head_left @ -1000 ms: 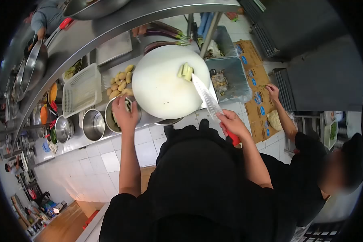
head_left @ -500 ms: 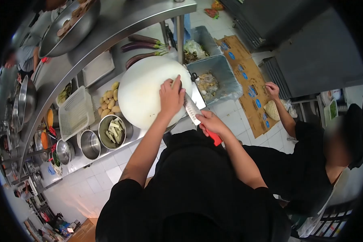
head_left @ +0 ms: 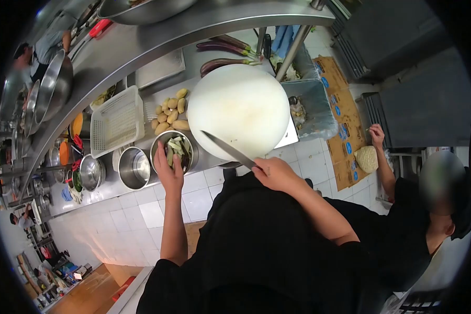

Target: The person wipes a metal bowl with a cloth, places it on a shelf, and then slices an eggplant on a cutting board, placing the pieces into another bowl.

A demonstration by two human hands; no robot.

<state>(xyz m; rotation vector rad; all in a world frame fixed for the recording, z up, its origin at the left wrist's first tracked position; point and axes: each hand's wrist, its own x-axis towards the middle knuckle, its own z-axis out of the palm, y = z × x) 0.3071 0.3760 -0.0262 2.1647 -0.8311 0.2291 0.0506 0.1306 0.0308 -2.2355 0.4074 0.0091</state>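
My left hand is at the near left rim of a steel pot, its fingers stretched out and overlapping the pot. Pale cut vegetable pieces, some edged with dark skin, lie inside. My right hand grips a kitchen knife close to my body; its fingers hide the handle. The blade points up and left over the near part of a round white cutting board. A few tiny specks dot the board's surface.
Potatoes and a white plastic basket are left of the board, with an empty steel pot below. Eggplants lie behind it, under a steel shelf. Lined bins stand right; a person's hand is farther right.
My left hand has left the board and moved left to the pot. My right hand has swung the knife so its blade now points up-left over the board. The view has shifted.
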